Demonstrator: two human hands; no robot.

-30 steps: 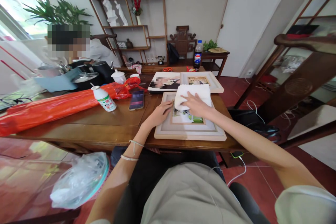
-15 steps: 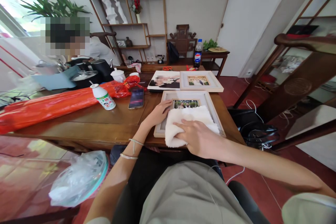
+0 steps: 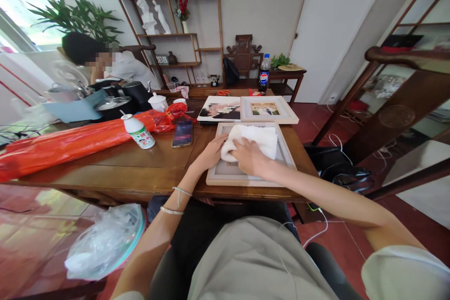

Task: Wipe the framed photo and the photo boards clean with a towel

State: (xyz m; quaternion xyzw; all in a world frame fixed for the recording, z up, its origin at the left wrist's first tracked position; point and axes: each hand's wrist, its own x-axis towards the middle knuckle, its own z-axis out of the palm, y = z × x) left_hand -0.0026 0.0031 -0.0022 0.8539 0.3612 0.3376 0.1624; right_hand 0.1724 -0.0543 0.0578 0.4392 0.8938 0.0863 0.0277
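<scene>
Picture frame (image 3: 222, 173) lies flat on the surface (image 3: 165, 159). Fingers of my right hand (image 3: 249, 157) hold a white cloth (image 3: 262, 138) against it; those of my left hand (image 3: 212, 152) rest loosely extended. I judge the wiping unfinished.

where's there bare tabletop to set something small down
Best patch: the table between the white bottle, the phone, the left hand and the near edge. A narrower strip runs between the near frame and the table's right edge. Crowded: the far side, with the flat picture and second frame, and the left, where the red bundle stretches.
</scene>
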